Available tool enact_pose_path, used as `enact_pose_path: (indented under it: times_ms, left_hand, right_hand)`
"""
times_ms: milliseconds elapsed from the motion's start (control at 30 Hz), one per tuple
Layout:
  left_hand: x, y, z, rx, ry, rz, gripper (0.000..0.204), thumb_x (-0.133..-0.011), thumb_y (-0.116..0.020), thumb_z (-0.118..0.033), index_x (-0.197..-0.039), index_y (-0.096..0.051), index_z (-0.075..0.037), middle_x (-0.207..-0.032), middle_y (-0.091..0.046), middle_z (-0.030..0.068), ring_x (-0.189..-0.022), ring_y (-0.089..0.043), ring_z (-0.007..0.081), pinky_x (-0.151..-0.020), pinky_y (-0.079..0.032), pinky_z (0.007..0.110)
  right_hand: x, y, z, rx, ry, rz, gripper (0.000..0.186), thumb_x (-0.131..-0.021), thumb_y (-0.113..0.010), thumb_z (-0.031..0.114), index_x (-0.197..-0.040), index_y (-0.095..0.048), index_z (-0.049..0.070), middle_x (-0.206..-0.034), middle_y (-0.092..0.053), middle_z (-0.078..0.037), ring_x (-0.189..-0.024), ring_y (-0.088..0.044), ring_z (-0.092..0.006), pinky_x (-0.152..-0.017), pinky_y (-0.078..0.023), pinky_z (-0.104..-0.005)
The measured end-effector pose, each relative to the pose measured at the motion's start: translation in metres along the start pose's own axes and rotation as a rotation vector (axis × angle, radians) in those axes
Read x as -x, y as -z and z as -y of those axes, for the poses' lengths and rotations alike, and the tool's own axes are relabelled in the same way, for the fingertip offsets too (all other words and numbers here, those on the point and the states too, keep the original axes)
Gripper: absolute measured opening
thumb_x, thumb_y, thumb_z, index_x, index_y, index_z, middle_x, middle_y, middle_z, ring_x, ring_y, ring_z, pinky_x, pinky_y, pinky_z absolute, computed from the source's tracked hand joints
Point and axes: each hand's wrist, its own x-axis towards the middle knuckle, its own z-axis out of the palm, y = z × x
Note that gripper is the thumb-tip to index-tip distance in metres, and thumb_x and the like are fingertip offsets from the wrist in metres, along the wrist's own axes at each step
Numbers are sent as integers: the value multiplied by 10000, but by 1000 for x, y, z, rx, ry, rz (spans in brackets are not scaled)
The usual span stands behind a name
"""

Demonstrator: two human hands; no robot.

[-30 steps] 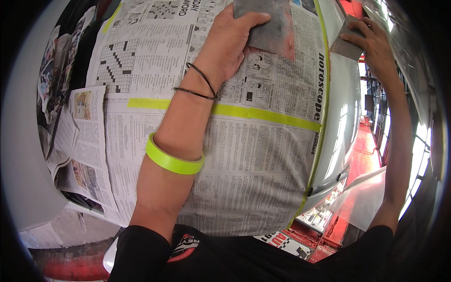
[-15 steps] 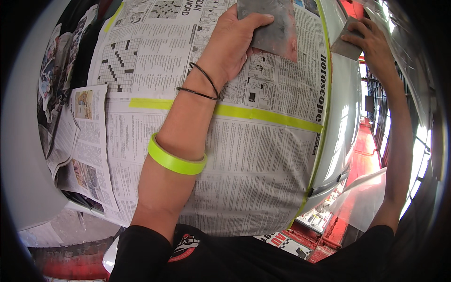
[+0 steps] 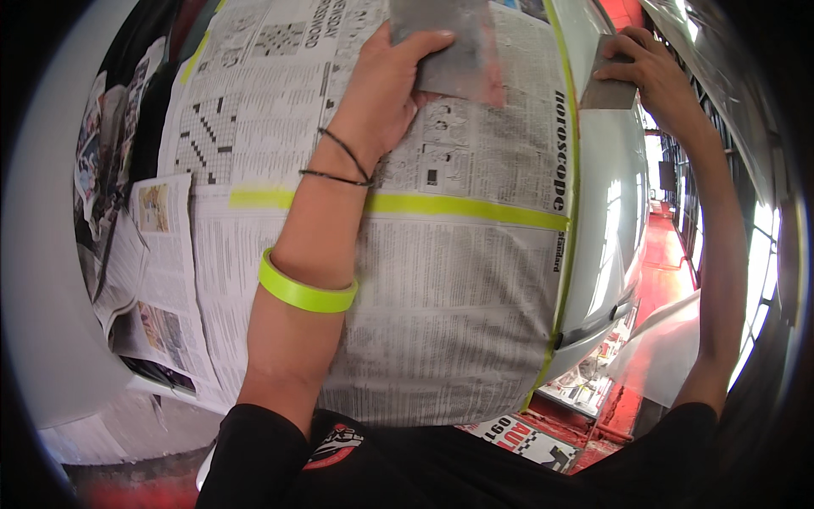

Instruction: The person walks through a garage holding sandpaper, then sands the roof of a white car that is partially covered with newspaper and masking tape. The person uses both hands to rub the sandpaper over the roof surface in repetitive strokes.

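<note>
Near the top middle, my left hand [image 3: 381,97] grips a flat grey plate [image 3: 449,55] smeared with pinkish paste, its thumb lying across the top. The plate is over the newspaper masking [image 3: 449,288]. At the upper right my right hand [image 3: 657,72] is closed on a flat grey spreader [image 3: 612,93]. The spreader lies against the pale car panel [image 3: 598,178], just beyond the taped edge of the newspaper. Around my left forearm sits a roll of yellow-green tape [image 3: 307,294]; a dark band [image 3: 339,176] loops round the wrist.
Yellow-green tape [image 3: 466,209] joins the newspaper sheets and runs along their right edge. Crumpled newspaper [image 3: 110,161] hangs at the left. A dark door handle [image 3: 589,327] stands out at lower right, near translucent plastic sheeting [image 3: 670,348] and a red floor [image 3: 666,254].
My left hand and the plate have shifted left over the newspaper. The spreader in my right hand has turned, its lower edge now closer to level. The whole view has slid slightly.
</note>
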Motion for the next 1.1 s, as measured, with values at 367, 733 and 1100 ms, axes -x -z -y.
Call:
enact_pose_path:
  times_ms: [367, 733, 1100]
  left_hand:
    - [70, -55, -8, 193, 56, -108, 356, -1021, -621, -132, -1359, -552, -44, -1265, -673, 88, -1078, -717, 214, -749, -643, 291]
    - [242, -113, -36, 298, 380, -76, 505, -1109, -438, -414, -1450, -511, -48, -1357, -639, 133, -1243, -635, 300, -1067, -535, 438]
    - [278, -106, -131, 180, 113, -164, 335, -1104, -509, -311, -1221, -605, -13, -1063, -674, 98, -749, -569, 179, -731, -567, 326]
  right_hand:
    - [111, 82, 86, -837, -317, -481, 389, -1050, -517, 140, -1409, -607, 20, -1340, -640, -159, -1324, -594, -293, -1150, -439, -401]
    - [143, 115, 283, -1401, -147, -889, 657, -839, -725, 72, -1449, -587, 273, -1437, -479, -127, -1347, -454, -437, -1119, -439, -535]
    - [155, 102, 288, -1044, -310, -893, 512, -872, -678, 128, -1363, -634, 265, -1301, -560, -89, -1235, -543, -377, -1058, -478, -508]
